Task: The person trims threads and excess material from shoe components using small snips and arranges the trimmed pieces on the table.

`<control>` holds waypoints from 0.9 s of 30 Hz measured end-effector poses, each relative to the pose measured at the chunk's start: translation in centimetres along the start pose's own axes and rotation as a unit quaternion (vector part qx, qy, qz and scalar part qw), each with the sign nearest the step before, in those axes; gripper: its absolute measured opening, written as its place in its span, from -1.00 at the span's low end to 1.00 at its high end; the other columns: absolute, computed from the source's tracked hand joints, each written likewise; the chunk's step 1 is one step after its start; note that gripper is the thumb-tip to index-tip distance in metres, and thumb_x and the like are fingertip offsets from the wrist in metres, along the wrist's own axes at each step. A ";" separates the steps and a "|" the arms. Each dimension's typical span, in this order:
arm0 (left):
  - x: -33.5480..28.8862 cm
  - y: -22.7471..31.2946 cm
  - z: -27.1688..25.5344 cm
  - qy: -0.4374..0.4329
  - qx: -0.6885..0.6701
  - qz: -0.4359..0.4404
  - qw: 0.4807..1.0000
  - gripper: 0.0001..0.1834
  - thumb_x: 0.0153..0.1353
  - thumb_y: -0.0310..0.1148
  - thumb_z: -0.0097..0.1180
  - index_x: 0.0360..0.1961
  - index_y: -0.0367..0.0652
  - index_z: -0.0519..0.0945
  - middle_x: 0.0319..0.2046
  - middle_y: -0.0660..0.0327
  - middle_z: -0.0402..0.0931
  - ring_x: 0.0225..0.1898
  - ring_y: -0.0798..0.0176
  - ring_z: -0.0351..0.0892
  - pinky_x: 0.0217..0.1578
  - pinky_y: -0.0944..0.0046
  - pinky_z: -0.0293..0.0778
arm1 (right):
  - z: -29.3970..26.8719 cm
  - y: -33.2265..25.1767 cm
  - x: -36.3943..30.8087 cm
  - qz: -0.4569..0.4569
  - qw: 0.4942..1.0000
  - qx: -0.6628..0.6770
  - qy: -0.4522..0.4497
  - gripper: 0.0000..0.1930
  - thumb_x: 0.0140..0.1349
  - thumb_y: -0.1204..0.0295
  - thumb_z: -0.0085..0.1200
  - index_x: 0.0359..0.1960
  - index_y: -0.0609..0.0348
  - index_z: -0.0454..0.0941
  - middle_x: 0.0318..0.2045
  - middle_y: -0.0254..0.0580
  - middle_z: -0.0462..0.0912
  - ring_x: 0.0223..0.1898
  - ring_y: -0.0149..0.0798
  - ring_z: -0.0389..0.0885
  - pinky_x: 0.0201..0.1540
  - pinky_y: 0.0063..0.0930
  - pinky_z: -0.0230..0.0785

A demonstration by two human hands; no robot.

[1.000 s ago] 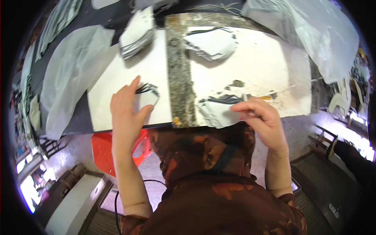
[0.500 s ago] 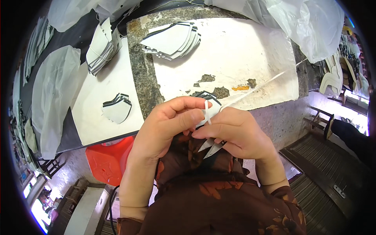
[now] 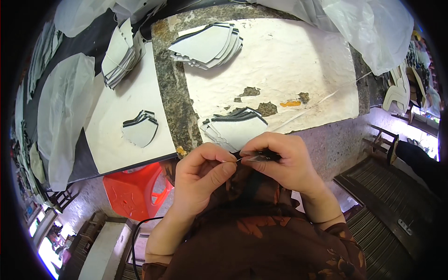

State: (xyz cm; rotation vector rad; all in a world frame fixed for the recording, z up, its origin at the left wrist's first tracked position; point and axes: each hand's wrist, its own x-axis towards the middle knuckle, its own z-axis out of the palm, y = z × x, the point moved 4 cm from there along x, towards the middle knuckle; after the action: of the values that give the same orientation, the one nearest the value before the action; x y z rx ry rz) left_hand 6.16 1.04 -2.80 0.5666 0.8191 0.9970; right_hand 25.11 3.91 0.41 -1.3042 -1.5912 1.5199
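Both my hands meet just off the near edge of the table, above my lap. My left hand [image 3: 203,175] pinches a thin white strip [image 3: 239,159] between thumb and forefinger. Curled around a pair of small scissors [image 3: 261,157], my right hand [image 3: 289,158] has its fingertips close to the strip. Most of the scissors is hidden by my fingers. Directly beyond my hands lies a fanned stack of white pieces [image 3: 238,129] with dark edges. A long white strip [image 3: 322,100] runs from near the right hand across the board to the far right.
On the white board [image 3: 289,56] rests a bigger stack of curved pieces [image 3: 207,46]. To the left are a tied bundle [image 3: 120,60] and a small stack [image 3: 141,130]. Plastic bags [image 3: 368,32] drape the back corners. A red stool [image 3: 133,191] stands below the table.
My hands have come lower and the scissors have turned up between my right fingers. The white loop that stood up between my hands is gone, and the near stack is now uncovered.
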 end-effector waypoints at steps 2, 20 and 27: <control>-0.1 0.2 -0.6 0.031 0.052 0.020 0.998 -0.84 0.31 -0.63 0.29 -0.11 -0.25 0.65 -0.17 0.21 0.64 -0.22 0.32 0.62 -0.21 0.33 0.55 | 0.3 0.3 0.2 0.001 1.000 0.009 0.009 -0.86 0.23 0.60 0.35 -0.19 0.22 0.69 -0.32 -0.28 0.73 -0.25 -0.34 0.70 -0.15 -0.47 0.51; 1.0 -0.6 -1.6 0.053 0.669 0.368 0.643 -0.65 -0.03 -0.35 0.44 -0.13 0.02 0.80 0.06 0.42 0.63 -0.06 0.23 0.49 -0.04 0.14 0.27 | 1.5 0.1 5.5 -0.005 0.990 -0.138 -0.001 -0.88 0.21 0.51 0.30 -0.26 0.25 0.63 -0.43 -0.15 0.62 -0.39 -0.15 0.62 -0.27 -0.36 0.43; 1.3 -0.3 -1.4 0.052 0.661 0.371 0.650 -0.67 -0.04 -0.39 0.44 -0.16 0.02 0.80 0.00 0.43 0.65 -0.07 0.23 0.49 -0.04 0.14 0.28 | 1.6 0.5 6.0 0.020 0.977 -0.207 0.047 -0.88 0.23 0.46 0.22 -0.35 0.27 0.57 -0.44 -0.06 0.60 -0.40 -0.04 0.61 -0.31 -0.28 0.43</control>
State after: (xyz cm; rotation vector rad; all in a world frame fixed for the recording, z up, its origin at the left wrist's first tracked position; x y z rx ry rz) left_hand 5.54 2.17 -4.30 2.2882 1.4228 1.0009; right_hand 21.65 8.66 -1.65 -1.6105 -1.8952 1.1645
